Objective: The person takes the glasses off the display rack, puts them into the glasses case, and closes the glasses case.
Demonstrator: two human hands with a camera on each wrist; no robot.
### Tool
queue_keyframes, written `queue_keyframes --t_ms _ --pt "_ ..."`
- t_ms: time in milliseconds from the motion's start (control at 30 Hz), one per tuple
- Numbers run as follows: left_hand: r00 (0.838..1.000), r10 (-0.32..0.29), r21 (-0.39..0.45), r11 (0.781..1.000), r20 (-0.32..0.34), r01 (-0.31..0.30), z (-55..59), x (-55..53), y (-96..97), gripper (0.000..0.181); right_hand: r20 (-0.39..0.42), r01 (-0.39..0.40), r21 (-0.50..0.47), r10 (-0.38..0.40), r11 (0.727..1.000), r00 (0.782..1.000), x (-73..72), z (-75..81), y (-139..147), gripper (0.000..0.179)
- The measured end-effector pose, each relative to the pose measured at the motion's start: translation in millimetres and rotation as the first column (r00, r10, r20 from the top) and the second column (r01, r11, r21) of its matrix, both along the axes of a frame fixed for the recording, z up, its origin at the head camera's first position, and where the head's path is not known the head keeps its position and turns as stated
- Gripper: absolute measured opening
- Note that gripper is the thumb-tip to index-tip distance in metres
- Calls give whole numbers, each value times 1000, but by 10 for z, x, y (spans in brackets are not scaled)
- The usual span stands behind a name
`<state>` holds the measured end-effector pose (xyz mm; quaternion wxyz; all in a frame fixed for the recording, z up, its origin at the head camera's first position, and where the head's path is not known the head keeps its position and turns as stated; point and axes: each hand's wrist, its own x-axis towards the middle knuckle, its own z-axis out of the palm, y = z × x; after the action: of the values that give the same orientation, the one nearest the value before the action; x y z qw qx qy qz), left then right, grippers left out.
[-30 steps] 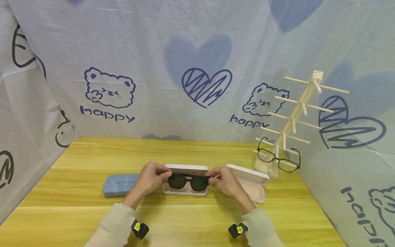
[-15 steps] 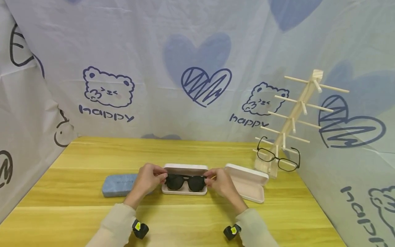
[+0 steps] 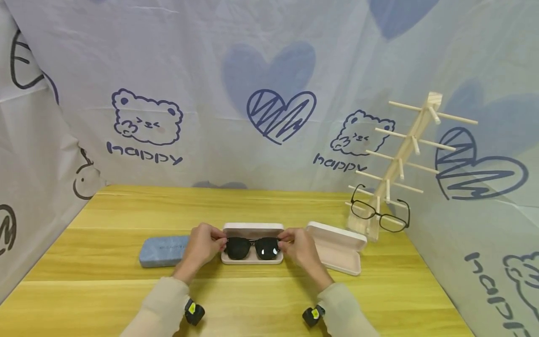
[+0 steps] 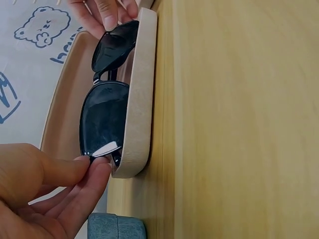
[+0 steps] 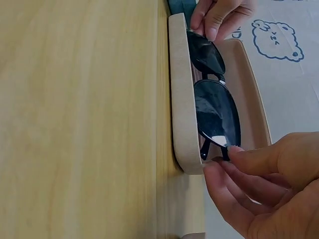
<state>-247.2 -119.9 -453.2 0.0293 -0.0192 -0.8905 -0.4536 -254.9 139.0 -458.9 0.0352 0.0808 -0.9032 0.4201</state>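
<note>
A pair of black sunglasses [image 3: 238,248] lies level inside an open pale glasses case [image 3: 252,262], lenses facing me and lid raised behind. My left hand [image 3: 203,245] pinches the left end of the frame between thumb and fingers. At the opposite end my right hand [image 3: 300,245] does the same. In the left wrist view the left thumb and fingertips meet at the frame's corner, just past the case's short end. Folded temple arms [image 5: 205,149] show behind the lenses in the right wrist view, below the case's rim.
Left of the hands lies a closed blue glasses case [image 3: 162,251], partly behind the left wrist. A second open pale case [image 3: 338,255] stands to the right. Behind it rises a wooden peg rack [image 3: 396,168] with black-framed eyeglasses [image 3: 392,223] on its lower pegs. A printed cloth hangs behind.
The sunglasses have shifted slightly left and settled within the case, with the right hand moving left alongside. A bright reflection now shows on the right lens. Both hands keep their pinch.
</note>
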Motion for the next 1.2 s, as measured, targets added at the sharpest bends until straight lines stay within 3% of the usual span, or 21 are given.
queue_keyframes --t_ms 400,800,1000,1200 --pt "998 -6 -129 992 -61 -2 -10 8 52 9 -15 34 85 -33 996 999 -8 -38 -15 12" --pt "999 10 -169 985 -41 -17 -1 8 83 10 -41 74 165 -68 983 997 -11 -46 -49 12" --pt "997 18 -182 983 -74 -32 3 -8 84 9 -48 77 148 -70 986 996 -20 -30 -47 13" --pt "991 15 -180 983 -129 -38 70 -1 33 7 26 42 118 -45 992 999 6 61 11 13"
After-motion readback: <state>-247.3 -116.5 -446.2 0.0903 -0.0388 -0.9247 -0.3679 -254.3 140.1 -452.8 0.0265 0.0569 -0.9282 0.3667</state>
